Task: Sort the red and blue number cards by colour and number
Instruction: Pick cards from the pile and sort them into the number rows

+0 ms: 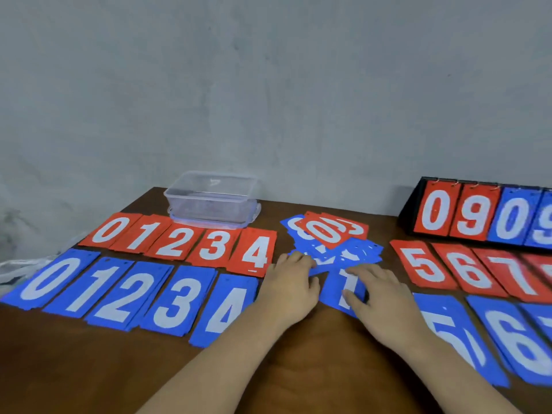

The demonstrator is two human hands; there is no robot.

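On your brown wooden counter [74,369], red card stacks 0–4 [176,242] and blue card stacks 0–4 [125,294] lie sorted, your left hand [291,283] rests a slack, empty grip on the unsorted mixed card heap [331,234], your right hand [382,300] presses flat-fingered on a blue 1 card [333,294], and red stacks from 5 [466,270] and blue stacks from 5 [507,339] sit sorted.

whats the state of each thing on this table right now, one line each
loose pile: mixed colours, unsorted
blue 1 card: flat, at pile's near edge
left hand: fingertips on pile's edge, grip unclear
right hand: flat on blue 1 card
red stacks: laid out by number
blue stacks: laid out by number
plastic box: open, looks empty
scoreboard: upright, showing 0 9 0 9
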